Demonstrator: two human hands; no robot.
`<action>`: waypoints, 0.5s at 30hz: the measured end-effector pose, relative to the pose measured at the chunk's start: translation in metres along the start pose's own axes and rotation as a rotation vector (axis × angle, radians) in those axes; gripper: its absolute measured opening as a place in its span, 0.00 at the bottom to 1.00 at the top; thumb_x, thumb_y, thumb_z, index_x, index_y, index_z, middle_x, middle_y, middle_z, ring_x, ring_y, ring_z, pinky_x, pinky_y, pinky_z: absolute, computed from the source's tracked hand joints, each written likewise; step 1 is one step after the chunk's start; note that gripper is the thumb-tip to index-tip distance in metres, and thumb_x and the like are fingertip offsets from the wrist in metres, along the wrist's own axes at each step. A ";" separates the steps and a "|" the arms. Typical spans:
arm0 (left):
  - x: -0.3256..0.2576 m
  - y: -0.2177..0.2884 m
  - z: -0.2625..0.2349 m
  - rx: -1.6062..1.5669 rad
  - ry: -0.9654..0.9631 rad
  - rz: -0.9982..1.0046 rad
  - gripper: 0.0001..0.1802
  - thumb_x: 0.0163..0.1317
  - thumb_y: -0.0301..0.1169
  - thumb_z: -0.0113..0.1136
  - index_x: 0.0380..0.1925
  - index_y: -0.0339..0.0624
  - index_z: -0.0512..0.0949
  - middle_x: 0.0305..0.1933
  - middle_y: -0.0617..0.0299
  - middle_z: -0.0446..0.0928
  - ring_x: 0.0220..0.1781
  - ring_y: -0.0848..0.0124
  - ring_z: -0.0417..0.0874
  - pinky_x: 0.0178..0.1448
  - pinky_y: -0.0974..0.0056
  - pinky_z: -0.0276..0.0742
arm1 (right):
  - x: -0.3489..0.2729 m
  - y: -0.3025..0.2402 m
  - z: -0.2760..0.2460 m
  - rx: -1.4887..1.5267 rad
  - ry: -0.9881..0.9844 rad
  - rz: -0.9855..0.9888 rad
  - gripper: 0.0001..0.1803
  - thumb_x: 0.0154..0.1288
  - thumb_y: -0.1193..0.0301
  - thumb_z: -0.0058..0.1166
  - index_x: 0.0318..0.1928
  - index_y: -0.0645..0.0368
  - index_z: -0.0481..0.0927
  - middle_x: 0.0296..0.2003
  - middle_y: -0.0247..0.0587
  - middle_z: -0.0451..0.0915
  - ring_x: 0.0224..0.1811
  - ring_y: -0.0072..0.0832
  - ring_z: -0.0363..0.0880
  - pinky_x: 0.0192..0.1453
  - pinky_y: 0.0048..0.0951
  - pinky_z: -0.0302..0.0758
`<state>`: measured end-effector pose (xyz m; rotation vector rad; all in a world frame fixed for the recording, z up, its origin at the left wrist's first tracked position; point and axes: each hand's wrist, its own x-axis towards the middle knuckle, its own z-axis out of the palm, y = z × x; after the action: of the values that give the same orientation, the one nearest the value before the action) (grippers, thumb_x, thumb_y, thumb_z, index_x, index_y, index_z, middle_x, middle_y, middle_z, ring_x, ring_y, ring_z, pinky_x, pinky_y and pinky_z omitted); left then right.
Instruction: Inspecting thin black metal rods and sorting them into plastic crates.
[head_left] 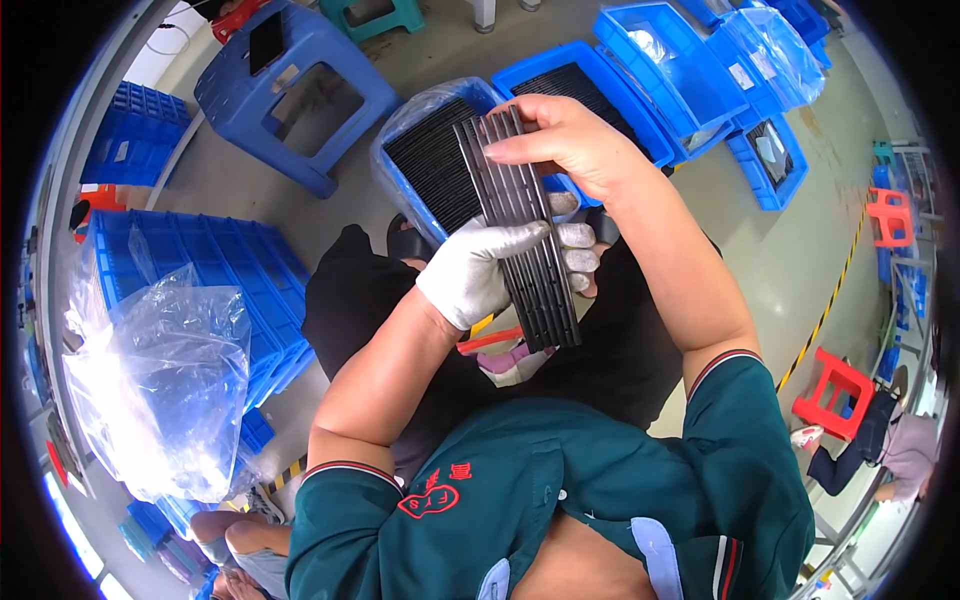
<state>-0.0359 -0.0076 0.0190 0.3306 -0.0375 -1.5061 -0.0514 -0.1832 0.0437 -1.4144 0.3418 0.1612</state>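
A bundle of long, thin black rods (518, 200) with small notches or rings along them is held up before me, tilted with its top to the left. My left hand (480, 265), in a whitish glove with grey-stained fingers, wraps round the bundle's middle. The bare fingers of my right hand (560, 140) close on its upper end, thumb across the front. Behind the bundle stands a blue bin (437, 97) lined with clear plastic, packed with rows of similar black rods (432, 165). Another blue bin (640, 110) beside it also holds dark rods.
A blue stool (225, 90) with a dark flat device (266, 42) stands at the far left. Stacked blue crates (225, 250) and a clear plastic bag (160, 390) fill the left side. More blue bins (690, 65) lie far right. A red stool (835, 395) and seated people appear toward the edges.
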 end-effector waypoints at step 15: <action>-0.001 0.001 -0.002 -0.001 0.025 0.005 0.26 0.63 0.27 0.55 0.61 0.34 0.65 0.50 0.45 0.76 0.51 0.49 0.79 0.59 0.45 0.74 | 0.003 0.003 0.001 0.044 0.025 -0.011 0.16 0.51 0.73 0.67 0.41 0.60 0.79 0.32 0.36 0.82 0.33 0.23 0.81 0.39 0.24 0.78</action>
<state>-0.0345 -0.0062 0.0180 0.3483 -0.0170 -1.4970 -0.0492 -0.1823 0.0400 -1.3759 0.3556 0.1265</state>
